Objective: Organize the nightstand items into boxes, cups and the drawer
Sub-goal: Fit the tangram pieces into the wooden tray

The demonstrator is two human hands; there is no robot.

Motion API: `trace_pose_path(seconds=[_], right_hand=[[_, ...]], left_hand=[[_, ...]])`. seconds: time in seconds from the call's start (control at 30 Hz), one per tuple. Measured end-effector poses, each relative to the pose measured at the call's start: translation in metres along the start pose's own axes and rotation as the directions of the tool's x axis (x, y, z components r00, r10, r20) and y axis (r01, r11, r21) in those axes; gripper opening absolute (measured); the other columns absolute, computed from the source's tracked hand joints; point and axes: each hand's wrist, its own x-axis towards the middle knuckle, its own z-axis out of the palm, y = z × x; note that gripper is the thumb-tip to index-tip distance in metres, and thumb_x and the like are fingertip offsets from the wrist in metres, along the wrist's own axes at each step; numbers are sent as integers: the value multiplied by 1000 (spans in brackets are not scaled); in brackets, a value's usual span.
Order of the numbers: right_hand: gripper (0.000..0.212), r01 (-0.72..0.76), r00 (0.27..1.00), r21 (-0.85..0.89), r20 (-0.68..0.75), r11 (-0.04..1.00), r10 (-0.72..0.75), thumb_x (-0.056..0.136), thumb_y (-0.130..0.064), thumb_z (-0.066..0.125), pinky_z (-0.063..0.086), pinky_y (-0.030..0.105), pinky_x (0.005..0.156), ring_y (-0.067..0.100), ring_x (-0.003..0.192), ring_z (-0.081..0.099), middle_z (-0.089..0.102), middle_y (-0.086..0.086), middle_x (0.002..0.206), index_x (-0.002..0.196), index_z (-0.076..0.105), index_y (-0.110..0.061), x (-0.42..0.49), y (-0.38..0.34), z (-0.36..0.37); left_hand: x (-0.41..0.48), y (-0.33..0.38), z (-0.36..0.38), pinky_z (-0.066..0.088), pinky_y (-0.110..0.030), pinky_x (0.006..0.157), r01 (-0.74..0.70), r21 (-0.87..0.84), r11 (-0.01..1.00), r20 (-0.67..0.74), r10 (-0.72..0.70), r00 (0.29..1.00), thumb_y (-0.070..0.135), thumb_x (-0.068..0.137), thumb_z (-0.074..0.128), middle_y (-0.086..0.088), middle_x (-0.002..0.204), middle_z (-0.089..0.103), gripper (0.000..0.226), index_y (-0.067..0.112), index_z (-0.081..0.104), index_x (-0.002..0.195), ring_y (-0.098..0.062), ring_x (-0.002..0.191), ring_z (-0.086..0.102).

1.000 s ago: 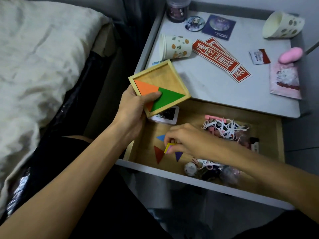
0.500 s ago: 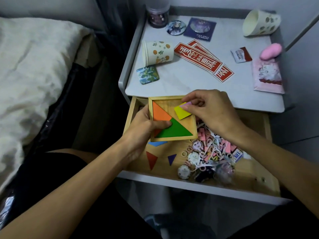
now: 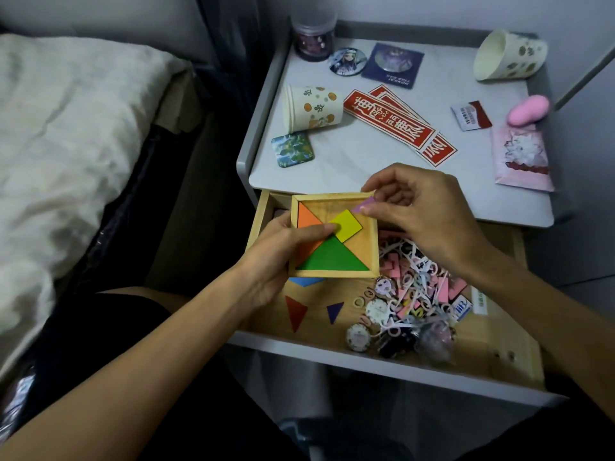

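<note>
Left hand [image 3: 283, 251] grips wooden tray [image 3: 334, 235] over open drawer [image 3: 499, 347], thumb on yellow square [image 3: 346, 225]. Right hand [image 3: 419, 211] pinches pink piece [image 3: 363, 205] at tray's far-right corner.

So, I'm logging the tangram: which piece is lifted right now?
The small lilac piece, pinched by the right hand over the wooden tray's far right corner. The orange, yellow and green lie in the tray; red, purple and blue in the drawer.

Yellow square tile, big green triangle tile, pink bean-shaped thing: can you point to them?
yellow square tile [image 3: 347, 226], head view, middle of its top face.
big green triangle tile [image 3: 332, 257], head view, centre of the triangle.
pink bean-shaped thing [image 3: 528, 109], head view, middle of its body.
</note>
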Motion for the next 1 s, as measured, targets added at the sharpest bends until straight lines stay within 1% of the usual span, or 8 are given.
trace_pose_path(seconds=[0.2,0.27,0.37,0.43,0.53,0.7,0.9,1.0], right_hand=[[11,45,946,-119,323,992,-4,78,-14,81,58,46,67,16,64,71,74,-4,72,86,74,-18,-6,-2,4],[9,91,921,-174,390,981,-16,82,-13,78,59,42,68,10,68,71,74,-7,76,89,76,-19,-6,2,8],[9,178,899,-245,435,953,-56,82,-18,79,50,13,66,-6,68,64,68,-21,73,89,77,-22,-5,3,11],[9,266,881,-287,461,920,-111,80,-22,80,46,16,70,-6,75,61,66,-21,79,89,78,-24,-4,5,14],[11,322,870,-308,469,896,-152,80,-25,80,49,29,74,1,81,60,64,-14,90,90,79,-23,-5,8,17],[8,312,893,-291,416,904,-174,81,-20,79,36,6,70,-9,79,55,61,-10,93,89,78,-19,-6,10,17],[11,316,881,-289,444,904,-165,84,-22,76,39,12,68,-4,78,56,62,-11,89,94,79,-19,-4,13,17],[19,288,936,-273,283,918,-210,85,-18,75,39,11,68,-3,75,54,57,-8,90,104,76,-18,-4,13,17]], left_hand=[[2,-2,-1,58,-39,92,-12,62,998,-101,18,995,2,75,77,-19,110,73,49,-3,64,122,-36,106,69],[3,-3,-1,57,-40,93,-25,103,994,-118,38,992,0,77,77,-17,109,73,46,-2,64,120,-36,105,69],[3,-3,-1,56,-43,95,-32,135,990,-118,49,992,0,76,78,-18,109,73,47,-3,63,120,-37,106,68],[4,-4,-1,54,-46,97,-36,149,988,-118,54,992,-1,77,78,-18,110,73,46,-2,63,121,-38,106,68],[5,-4,-1,55,-45,96,-40,158,987,-128,60,990,0,77,78,-17,109,73,45,0,63,120,-37,105,69],[6,-3,-2,58,-40,90,-41,142,989,-152,63,986,1,75,80,-15,106,74,48,0,62,120,-34,100,71],[7,-3,-6,57,-43,92,-41,156,987,-156,66,986,2,74,82,-13,105,75,51,2,62,120,-31,99,72],[6,-1,-6,57,-41,92,-49,163,985,-113,68,991,0,76,79,-13,107,75,47,2,62,120,-31,100,72]])
